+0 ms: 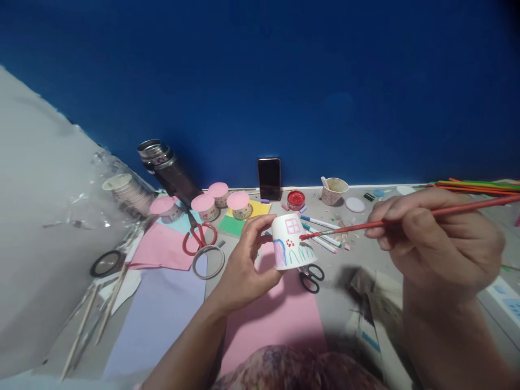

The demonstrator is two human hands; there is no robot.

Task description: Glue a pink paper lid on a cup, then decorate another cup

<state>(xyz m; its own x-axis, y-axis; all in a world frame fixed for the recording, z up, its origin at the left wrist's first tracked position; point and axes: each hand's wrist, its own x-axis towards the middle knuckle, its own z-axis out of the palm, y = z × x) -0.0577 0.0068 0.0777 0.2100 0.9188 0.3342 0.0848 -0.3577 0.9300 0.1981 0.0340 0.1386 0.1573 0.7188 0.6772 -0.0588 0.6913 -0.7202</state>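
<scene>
My left hand is closed around an upside-down white paper cup, gripping it from the left above the pink paper. Drawn on the cup are a pink window, a purple and blue door, green grass strokes and small red dots. A red paintbrush is pinched in my right hand, and its red-wet tip meets the cup's right side near the window. Behind the cup stands an open pot of red paint. Black-handled scissors lie partly hidden below the cup.
Several pink-topped cups, a dark flask, red-handled scissors and a tape roll stand or lie at left. A phone leans on the blue wall. Markers and a paper cup lie behind, right of centre.
</scene>
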